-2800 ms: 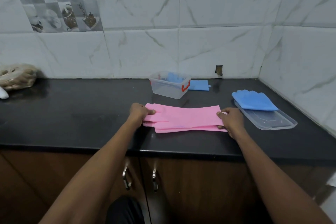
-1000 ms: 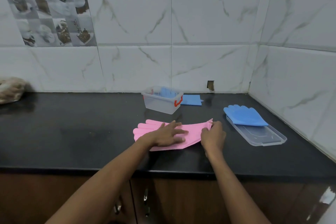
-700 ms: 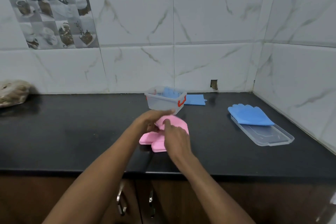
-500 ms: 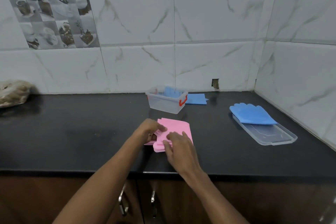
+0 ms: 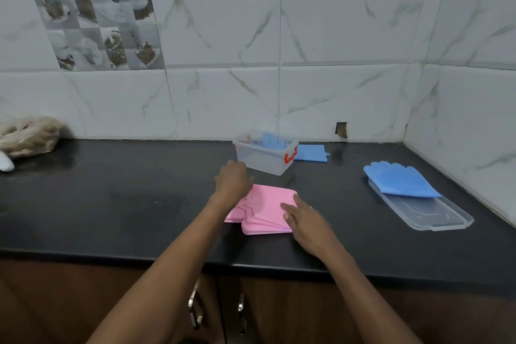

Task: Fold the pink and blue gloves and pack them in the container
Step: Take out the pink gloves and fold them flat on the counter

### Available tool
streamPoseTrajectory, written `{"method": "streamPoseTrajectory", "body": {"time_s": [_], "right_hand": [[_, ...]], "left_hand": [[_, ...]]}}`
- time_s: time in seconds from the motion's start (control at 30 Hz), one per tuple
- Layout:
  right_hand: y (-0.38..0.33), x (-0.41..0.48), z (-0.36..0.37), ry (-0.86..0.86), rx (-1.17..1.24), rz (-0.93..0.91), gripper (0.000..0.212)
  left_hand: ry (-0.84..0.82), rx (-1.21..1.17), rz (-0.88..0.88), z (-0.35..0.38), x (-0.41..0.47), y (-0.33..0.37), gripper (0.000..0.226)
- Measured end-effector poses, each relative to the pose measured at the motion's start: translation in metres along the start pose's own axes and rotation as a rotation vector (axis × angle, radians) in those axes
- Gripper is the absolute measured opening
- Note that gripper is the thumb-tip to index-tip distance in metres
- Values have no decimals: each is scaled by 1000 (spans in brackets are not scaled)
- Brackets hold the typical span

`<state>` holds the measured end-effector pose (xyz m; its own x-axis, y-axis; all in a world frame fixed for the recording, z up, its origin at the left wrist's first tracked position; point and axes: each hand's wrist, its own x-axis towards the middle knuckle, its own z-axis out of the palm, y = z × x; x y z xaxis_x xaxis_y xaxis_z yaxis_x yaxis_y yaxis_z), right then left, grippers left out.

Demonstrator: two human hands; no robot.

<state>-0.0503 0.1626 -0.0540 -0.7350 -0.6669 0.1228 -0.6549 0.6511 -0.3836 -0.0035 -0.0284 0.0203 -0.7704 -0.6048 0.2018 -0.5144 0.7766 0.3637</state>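
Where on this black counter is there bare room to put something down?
The widest bare stretch of counter lies between the brown bundle and the left hand. A narrower gap sits between the pink gloves and the lid. Around the container it is crowded.

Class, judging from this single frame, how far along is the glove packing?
Done: the pink gloves lie folded on the counter. In hand: both hands, left and right, rest on that fold. Left: packing them in the container, then folding the blue gloves lying on the lid.
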Motion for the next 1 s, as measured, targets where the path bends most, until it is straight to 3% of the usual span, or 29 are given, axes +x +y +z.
{"method": "streamPoseTrajectory", "body": {"time_s": [0.2,0.3,0.37,0.47,0.6,0.77,1.0], "right_hand": [[-3,-7,-4,51,60,34,46],[-4,-10,-6,165,148,72,48],[-3,-11,-7,247,221,121,44],[1,-11,-10,365,324,229,38],[2,-12,-14,472,419,294,27],[4,-12,-17,491,464,312,17],[12,-10,-14,539,504,304,15]], "left_hand": [[-236,6,-175,25,8,-23,71],[-159,62,124,33,8,-14,65],[-275,45,229,33,7,-2,57],[-464,111,181,27,17,13,59],[-559,174,121,17,33,20,67],[-502,44,-2,21,39,7,55],[-175,-217,-319,19,44,-42,43]]}}
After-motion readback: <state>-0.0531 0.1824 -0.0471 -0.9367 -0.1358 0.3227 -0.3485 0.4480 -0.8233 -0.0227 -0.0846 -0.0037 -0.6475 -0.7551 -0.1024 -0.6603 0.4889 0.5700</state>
